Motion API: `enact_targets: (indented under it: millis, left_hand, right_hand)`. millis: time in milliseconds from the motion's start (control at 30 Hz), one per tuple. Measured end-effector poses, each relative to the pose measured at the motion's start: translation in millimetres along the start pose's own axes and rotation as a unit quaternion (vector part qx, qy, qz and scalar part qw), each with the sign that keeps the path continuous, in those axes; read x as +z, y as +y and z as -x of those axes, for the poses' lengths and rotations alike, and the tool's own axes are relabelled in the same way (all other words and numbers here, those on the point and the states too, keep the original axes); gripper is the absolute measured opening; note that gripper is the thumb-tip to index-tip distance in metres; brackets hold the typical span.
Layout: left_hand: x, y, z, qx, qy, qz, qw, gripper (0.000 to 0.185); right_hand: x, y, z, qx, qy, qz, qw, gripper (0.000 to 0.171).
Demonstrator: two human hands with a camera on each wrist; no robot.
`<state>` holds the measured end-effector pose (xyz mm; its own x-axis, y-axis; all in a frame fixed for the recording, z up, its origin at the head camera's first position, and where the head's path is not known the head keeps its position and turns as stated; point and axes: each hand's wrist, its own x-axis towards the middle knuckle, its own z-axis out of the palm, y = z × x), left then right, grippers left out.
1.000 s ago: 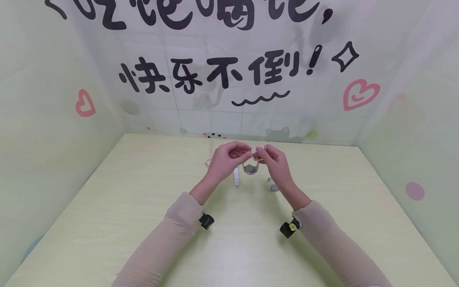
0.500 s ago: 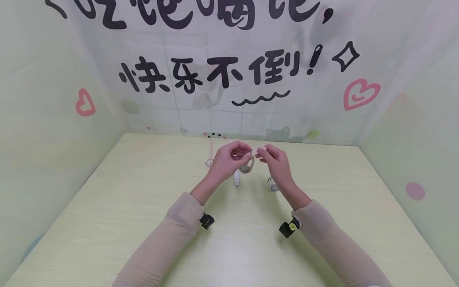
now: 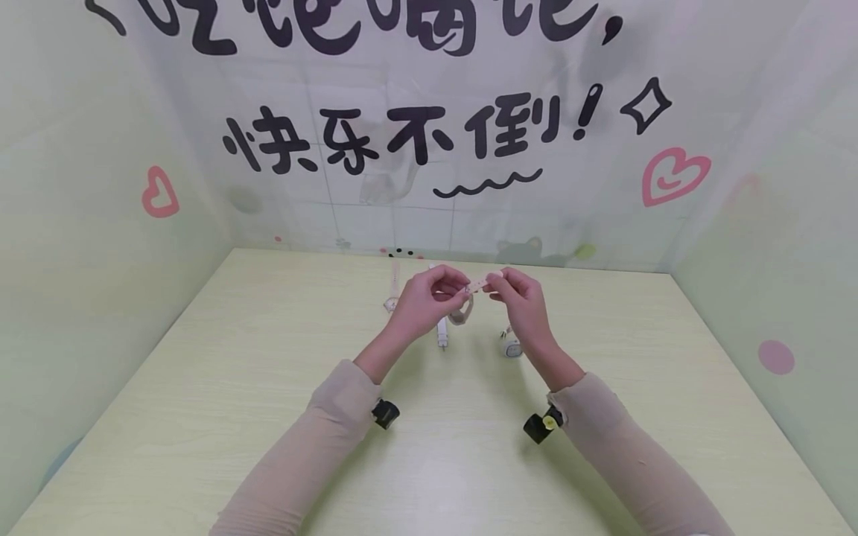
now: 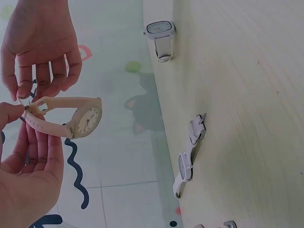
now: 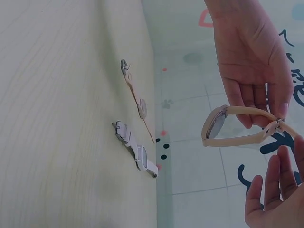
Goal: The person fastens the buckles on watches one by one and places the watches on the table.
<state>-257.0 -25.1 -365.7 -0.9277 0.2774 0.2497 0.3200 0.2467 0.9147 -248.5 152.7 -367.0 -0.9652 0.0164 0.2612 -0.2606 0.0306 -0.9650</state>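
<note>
Now held up over the table (image 3: 268,417) between both hands: a beige watch (image 4: 85,121), its round face hanging below the fingers, its two strap ends brought together above. Left hand (image 3: 422,301) pinching the strap ends near the buckle, fingers curled around them; right hand (image 3: 526,305) pinching the free strap tip, drawn out a little further to the right than half a second ago, so more of the pale strap end now shows between the two hands. Dangling face swung slightly towards the left hand compared with a second ago. Judging from that, strap tail being pulled through the buckle, fastening under way but not yet visibly finished; pin and hole too small to make out. Lying flat on the table beyond the hands: a white watch (image 4: 186,161), a silver square watch (image 4: 160,35), and a thin pink watch (image 5: 135,102), all untouched and apart from each other
</note>
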Motion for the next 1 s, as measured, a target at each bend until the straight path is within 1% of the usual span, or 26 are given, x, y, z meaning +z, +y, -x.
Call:
enact_targets:
  millis: [200, 300, 400, 500, 533, 633, 733, 833, 1000]
  left_hand:
    - [-0.3, -3.7, -0.5, 0.005, 0.0, -0.003, 1.0, 0.02]
    - [-0.6, -4.7, -1.0, 0.005, -0.001, 0.003, 1.0, 0.02]
    - [-1.5, -5.3, -1.2, 0.007, -0.001, 0.012, 0.9999, 0.021]
    - [-3.0, -5.9, -0.8, 0.007, 0.003, 0.027, 0.9996, 0.022]
    - [-3.5, -6.0, -0.6, 0.006, 0.004, 0.034, 0.9994, 0.023]
    - [-4.7, -6.1, -0.8, -0.001, 0.001, 0.062, 0.9981, 0.024]
    - [-5.1, -5.2, -1.4, -0.009, -0.003, 0.085, 0.9963, 0.025]
    - [-5.5, -3.9, -1.3, -0.016, -0.007, 0.095, 0.9953, 0.025]
    - [-6.1, -4.5, -0.5, -0.015, -0.015, 0.09, 0.9957, 0.026]
  right_hand:
    - [-1.0, -0.9, 0.7, -0.004, 0.005, -0.006, 1.0, 0.02]
    - [-1.9, -0.5, 1.0, -0.001, -0.001, -0.017, 1.0, 0.02]
    - [-3.3, 1.4, 2.1, -0.002, -0.023, -0.028, 0.999, 0.017]
    - [-5.0, 4.9, 3.3, -0.001, -0.058, -0.025, 0.998, 0.011]
    - [-5.7, 6.4, 3.6, -0.001, -0.071, -0.02, 0.997, 0.013]
    - [-6.8, 9.7, 4.2, -0.002, -0.106, -0.006, 0.994, 0.024]
    - [-6.1, 10.3, 5.0, -0.002, -0.131, -0.002, 0.991, 0.03]
    - [-4.5, 10.5, 5.3, 0.0, -0.14, -0.007, 0.99, 0.029]
    - [-2.8, 11.2, 5.6, 0.002, -0.133, -0.011, 0.991, 0.026]
